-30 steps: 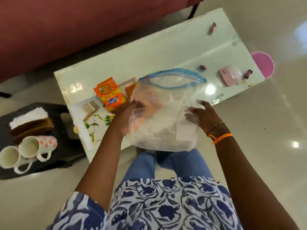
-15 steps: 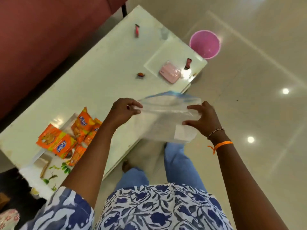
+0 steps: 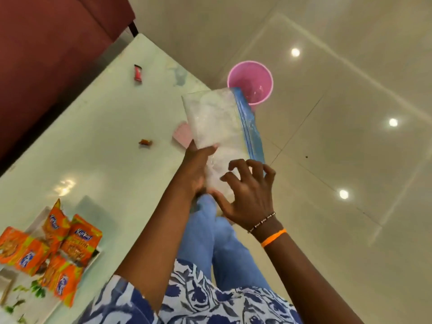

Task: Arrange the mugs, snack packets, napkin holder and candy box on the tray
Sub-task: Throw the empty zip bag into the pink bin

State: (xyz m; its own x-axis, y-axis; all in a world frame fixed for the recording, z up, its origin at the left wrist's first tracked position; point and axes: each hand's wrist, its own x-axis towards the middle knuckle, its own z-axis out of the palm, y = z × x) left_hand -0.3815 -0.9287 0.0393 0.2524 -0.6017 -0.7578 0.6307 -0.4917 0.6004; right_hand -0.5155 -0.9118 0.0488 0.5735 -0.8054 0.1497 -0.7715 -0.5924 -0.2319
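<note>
My left hand (image 3: 196, 169) grips an empty clear zip bag (image 3: 217, 120) with a blue seal, held up over the table's right end and pointing toward a pink bin. My right hand (image 3: 247, 192) hovers at the bag's lower end with its fingers spread, barely touching it. Several orange snack packets (image 3: 49, 251) lie on the white leaf-patterned tray (image 3: 21, 302) at the lower left. A pink candy box (image 3: 181, 134) sits on the table, partly hidden behind the bag. The mugs and napkin holder are out of view.
A pale green table (image 3: 98, 141) runs from lower left to upper middle. Two small wrapped candies (image 3: 138, 73) (image 3: 145, 142) lie on it. A pink bin (image 3: 251, 81) stands on the glossy floor beyond the table's end. A maroon sofa (image 3: 46, 47) fills the upper left.
The view swung right, so the mugs and stool left the frame. The bag was emptied, flattened and lifted toward the pink bin; my right hand has let go and spread its fingers.
</note>
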